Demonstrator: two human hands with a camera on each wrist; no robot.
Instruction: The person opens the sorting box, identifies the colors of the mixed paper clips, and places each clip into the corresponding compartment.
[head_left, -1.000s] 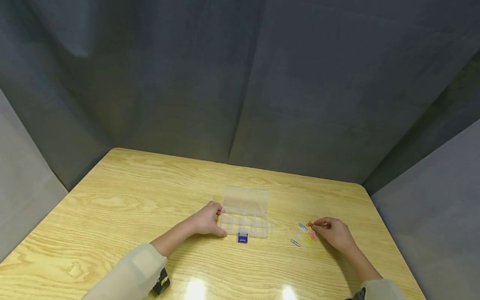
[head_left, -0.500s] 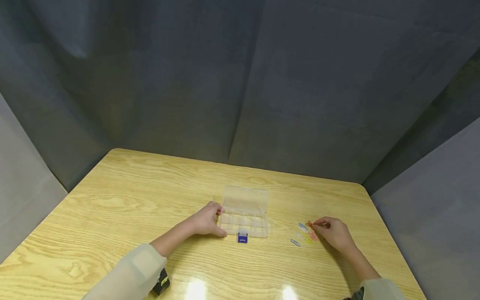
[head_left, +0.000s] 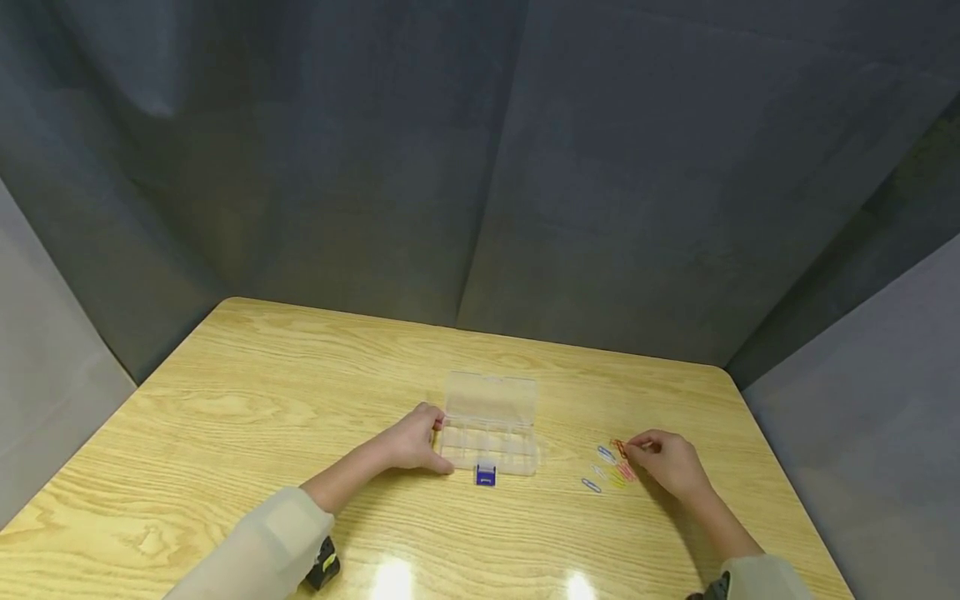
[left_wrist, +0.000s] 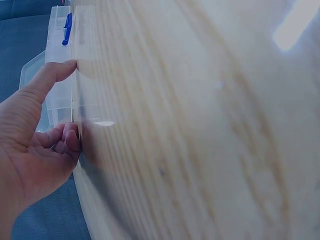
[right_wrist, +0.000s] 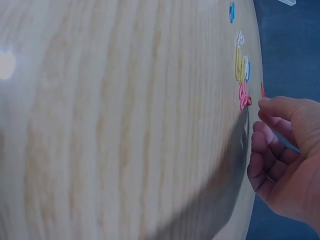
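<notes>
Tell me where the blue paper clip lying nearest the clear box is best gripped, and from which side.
Probably from above, pinching the long sides of the blue paper clip. It lies flat on the table, apart from the other clips, so its edges are free. The right hand is nearest; the left hand holds the clear box.

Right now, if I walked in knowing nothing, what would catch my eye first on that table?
Probably the clear plastic box with its lid open at the middle of the wooden table, steadied at its left end by the left hand. To its right lies a small scatter of coloured paper clips, and the right hand pinches a red paper clip at its edge.
</notes>
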